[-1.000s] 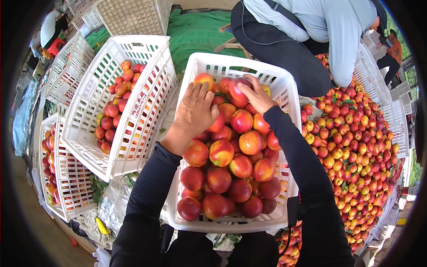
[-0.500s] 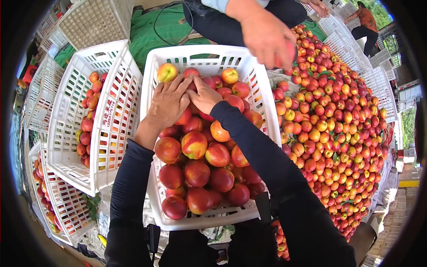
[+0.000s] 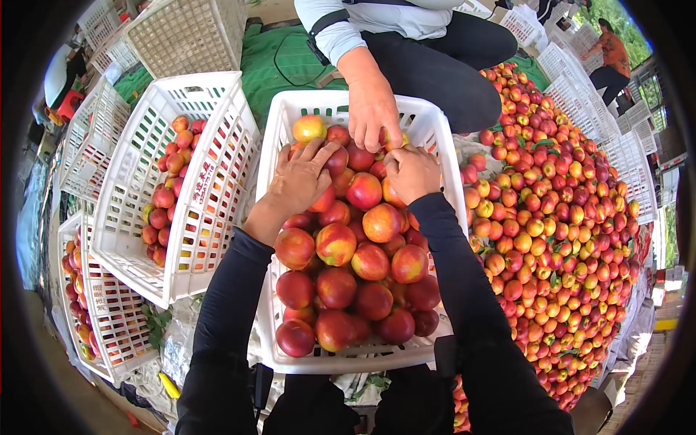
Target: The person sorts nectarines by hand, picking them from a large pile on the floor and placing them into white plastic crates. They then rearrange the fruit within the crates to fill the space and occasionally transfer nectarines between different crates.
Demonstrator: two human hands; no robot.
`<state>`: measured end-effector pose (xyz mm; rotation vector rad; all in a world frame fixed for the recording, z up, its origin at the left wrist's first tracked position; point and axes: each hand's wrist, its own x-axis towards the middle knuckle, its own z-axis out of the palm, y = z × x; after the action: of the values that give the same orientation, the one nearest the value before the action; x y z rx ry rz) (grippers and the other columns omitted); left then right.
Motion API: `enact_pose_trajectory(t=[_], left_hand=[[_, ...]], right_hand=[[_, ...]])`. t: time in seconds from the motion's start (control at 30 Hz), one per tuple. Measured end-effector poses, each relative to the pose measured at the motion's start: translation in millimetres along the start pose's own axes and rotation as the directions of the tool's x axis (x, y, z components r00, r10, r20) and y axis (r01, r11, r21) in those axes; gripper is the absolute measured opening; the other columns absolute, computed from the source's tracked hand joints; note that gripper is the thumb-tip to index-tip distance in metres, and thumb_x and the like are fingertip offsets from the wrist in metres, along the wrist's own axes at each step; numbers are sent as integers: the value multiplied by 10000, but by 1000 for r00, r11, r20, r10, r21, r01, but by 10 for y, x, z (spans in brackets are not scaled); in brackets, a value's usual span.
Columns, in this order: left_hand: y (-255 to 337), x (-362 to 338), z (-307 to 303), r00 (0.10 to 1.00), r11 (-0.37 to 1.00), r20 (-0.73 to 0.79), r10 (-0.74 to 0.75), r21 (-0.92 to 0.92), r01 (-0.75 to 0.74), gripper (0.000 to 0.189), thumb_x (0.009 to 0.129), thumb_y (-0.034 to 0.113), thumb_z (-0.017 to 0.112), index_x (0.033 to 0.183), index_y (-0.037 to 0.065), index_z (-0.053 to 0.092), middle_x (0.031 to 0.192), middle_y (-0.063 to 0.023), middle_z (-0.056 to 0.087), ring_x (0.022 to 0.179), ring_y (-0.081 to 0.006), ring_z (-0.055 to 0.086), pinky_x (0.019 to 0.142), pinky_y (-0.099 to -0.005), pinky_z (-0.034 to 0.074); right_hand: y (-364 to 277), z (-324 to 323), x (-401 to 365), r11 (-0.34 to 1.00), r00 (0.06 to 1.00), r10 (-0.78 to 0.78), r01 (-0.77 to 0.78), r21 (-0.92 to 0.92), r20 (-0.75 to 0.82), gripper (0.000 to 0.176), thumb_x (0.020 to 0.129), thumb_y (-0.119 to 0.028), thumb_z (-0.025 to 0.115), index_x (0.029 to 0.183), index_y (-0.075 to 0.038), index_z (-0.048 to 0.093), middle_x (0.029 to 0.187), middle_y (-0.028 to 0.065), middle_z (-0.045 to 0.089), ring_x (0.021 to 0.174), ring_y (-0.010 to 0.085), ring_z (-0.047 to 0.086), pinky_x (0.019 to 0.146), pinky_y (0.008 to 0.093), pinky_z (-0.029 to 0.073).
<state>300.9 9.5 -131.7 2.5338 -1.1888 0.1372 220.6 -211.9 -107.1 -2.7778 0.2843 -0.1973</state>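
Observation:
A white slatted plastic crate (image 3: 448, 210) stands in front of me, filled with red and yellow nectarines (image 3: 336, 288). My left hand (image 3: 297, 177) lies over fruit at the crate's far left, its fingers stretched out and apart. Over at the far right, my right hand (image 3: 413, 172) is curled on a nectarine, with the fingertips partly hidden among the fruit. Between my hands, a co-worker's hand (image 3: 373, 109) reaches down from the far side, fingers touching a nectarine (image 3: 391, 139).
A large heap of nectarines (image 3: 558, 232) spreads along the right. Tilted white crates (image 3: 217, 188) holding fruit stand at the left, near an upturned crate (image 3: 185, 36). The co-worker (image 3: 435, 65) sits beyond my crate on green cloth (image 3: 290, 61).
My hands have moved apart, the right one shifting rightward across the fruit. The co-worker's hand has come from beside the heap into the crate. The whole view has shifted slightly.

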Motion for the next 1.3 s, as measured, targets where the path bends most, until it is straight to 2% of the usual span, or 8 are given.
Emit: enact_pose_trajectory(t=[0.1, 0.2, 0.37, 0.47, 0.73, 1.1, 1.17, 1.3], left_hand=[[6, 1, -21, 1000, 1000, 8, 2, -13, -2, 583, 883, 175, 493, 1454, 179, 378, 1406, -185, 453, 1271, -342, 468, 1089, -520, 271], [0, -2, -17, 1000, 999, -5, 11, -50, -11, 586, 880, 174, 498, 1454, 180, 380, 1406, -184, 454, 1271, -345, 467, 1097, -525, 264], [4, -12, -1, 1000, 1000, -12, 1, -27, -2, 590, 873, 168, 506, 1451, 178, 385, 1404, -183, 458, 1270, -342, 467, 1099, -527, 266], [23, -16, -7, 1000, 1000, -23, -1, -28, 0, 588, 871, 169, 511, 1446, 174, 390, 1400, -182, 462, 1269, -346, 466, 1099, -530, 267], [41, -18, -43, 1000, 1000, -27, 1, -19, -2, 570, 874, 184, 518, 1433, 169, 407, 1386, -182, 470, 1279, -357, 459, 1094, -545, 286], [10, 3, 12, 1000, 1000, -22, -8, -20, 8, 575, 865, 184, 518, 1430, 169, 413, 1378, -181, 482, 1260, -352, 479, 1094, -526, 293], [8, -9, 23, 999, 1000, -54, 0, -15, -1, 578, 865, 181, 516, 1433, 172, 407, 1362, -179, 495, 1246, -354, 490, 1091, -523, 301], [23, -5, 18, 999, 999, -28, -22, 23, 23, 580, 866, 181, 513, 1435, 181, 402, 1364, -175, 491, 1254, -352, 483, 1092, -523, 302]], right_hand=[[374, 192, 87, 992, 993, 82, -90, -94, -84, 215, 919, -164, 500, 1003, -64, 671, 1011, 153, 678, 994, 290, 653, 849, 372, 503], [452, 314, 256, 485, 934, 203, -358, 798, 295, 424, 989, -267, 452, 1387, -128, 407, 1302, 124, 525, 1146, 255, 580, 975, 420, 443], [355, 373, 570, 301, 910, 114, -414, 859, 398, 550, 993, -439, 387, 1466, -165, 329, 1403, 120, 465, 1211, 274, 542, 1030, 437, 391], [624, 352, 727, -163, 868, -76, -497, 852, 491, 657, 958, -544, 440, 1487, -172, 320, 1424, 114, 454, 1209, 280, 531, 1029, 429, 388], [175, 685, 953, 901, 985, 72, -132, 414, 155, 876, 738, -479, 766, 1383, -45, 363, 1255, 214, 593, 1148, 335, 591, 965, 376, 456], [397, 457, 312, 749, 979, -172, 60, 660, 106, 643, 843, -400, 712, 1285, -31, 427, 1281, 197, 531, 1242, 294, 500, 1044, 356, 382], [271, 347, 258, 769, 975, -16, -130, 626, 221, 617, 850, -376, 712, 1283, -15, 459, 1301, 190, 517, 1236, 286, 500, 1042, 355, 386], [134, 328, 158, 908, 991, -130, 113, 403, 13, 568, 800, -302, 750, 1263, -80, 505, 1240, 175, 516, 1167, 329, 527, 1006, 383, 424]])
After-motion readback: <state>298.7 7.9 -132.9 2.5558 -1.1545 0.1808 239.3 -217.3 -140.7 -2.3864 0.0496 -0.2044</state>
